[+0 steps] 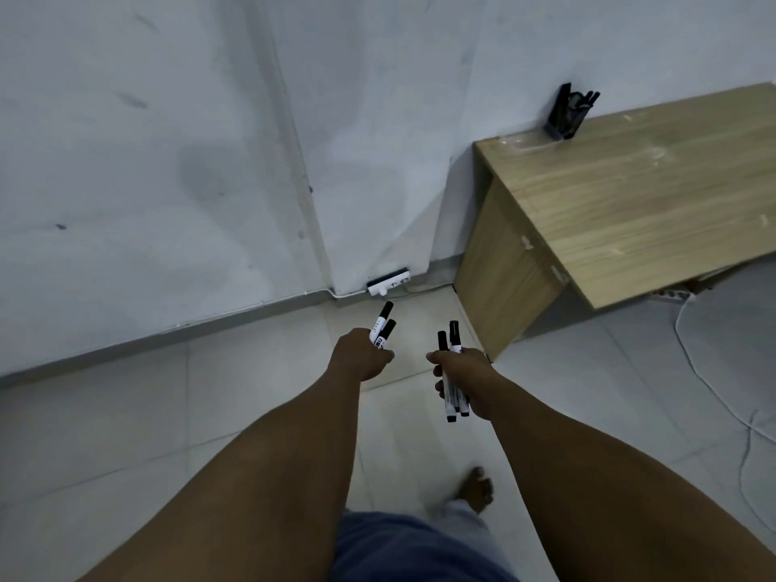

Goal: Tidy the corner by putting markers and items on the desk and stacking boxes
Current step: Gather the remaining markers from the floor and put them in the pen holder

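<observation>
My left hand (362, 355) gripped two markers (383, 327) at frame centre; my right hand (464, 382) clasped several more markers (451, 396) just beside it.

The left hand (363, 357) grips two black-capped white markers (383, 327), caps pointing up and away. Just beside it, the right hand (464, 382) holds a bundle of markers (451, 396). Beyond and right of the right hand stands a wooden desk (655, 212) bearing a black pen holder (564, 115).
</observation>
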